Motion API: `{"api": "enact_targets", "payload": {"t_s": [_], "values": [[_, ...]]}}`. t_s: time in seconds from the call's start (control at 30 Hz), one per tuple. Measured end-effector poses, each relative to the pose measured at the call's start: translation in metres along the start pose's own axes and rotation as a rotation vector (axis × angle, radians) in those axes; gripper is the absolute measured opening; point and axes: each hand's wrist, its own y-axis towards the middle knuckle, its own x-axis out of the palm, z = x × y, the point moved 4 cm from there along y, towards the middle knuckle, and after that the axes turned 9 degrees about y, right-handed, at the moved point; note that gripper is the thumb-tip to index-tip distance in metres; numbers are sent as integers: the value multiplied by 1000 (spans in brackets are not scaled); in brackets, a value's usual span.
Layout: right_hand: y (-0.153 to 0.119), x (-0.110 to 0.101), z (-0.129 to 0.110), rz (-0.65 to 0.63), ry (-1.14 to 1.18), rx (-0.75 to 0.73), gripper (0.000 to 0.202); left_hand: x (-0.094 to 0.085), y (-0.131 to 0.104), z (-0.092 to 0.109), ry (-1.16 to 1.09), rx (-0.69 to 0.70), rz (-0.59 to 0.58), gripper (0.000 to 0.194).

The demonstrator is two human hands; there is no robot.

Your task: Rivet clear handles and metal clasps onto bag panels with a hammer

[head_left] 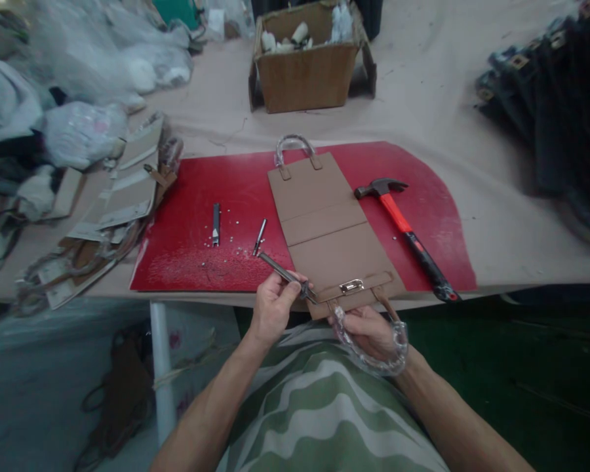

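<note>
The left hand (274,303) pinches a slim dark tool (278,267) between thumb and fingers, its lower end at the near edge of the tan bag panel (322,213). The right hand (371,331) grips that edge, beside the plastic-wrapped near handle (371,362), 1 of 2; its fingertips are hidden. The panel lies across the red mat (201,190), between 2 small metal tools (216,224) and a hammer (403,226).
</note>
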Motion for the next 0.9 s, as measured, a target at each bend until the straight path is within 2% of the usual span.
{"api": "enact_targets", "payload": {"t_s": [0.17, 0.23, 0.3, 0.43, 0.67, 0.8, 0.9], "values": [[3, 19, -4, 134, -214, 68, 50, 1, 4, 5, -136, -105, -5, 26], [3, 24, -5, 235, -328, 31, 50, 0, 6, 9, -149, -109, 5, 26], [3, 28, -7, 292, -392, -35, 45, -4, 9, 14, -127, -53, 49, 25], [4, 29, -2, 266, -325, -40, 46, -10, 12, 22, -56, 105, 101, 21], [5, 31, 3, 263, -171, -22, 45, -13, 15, 35, 0, 119, 35, 20], [14, 46, -9, 172, -89, -126, 38, -18, 16, 50, -103, 164, 38, 17], [20, 53, -18, 151, -50, -201, 36, -19, 16, 58, -116, 220, 46, 15]]}}
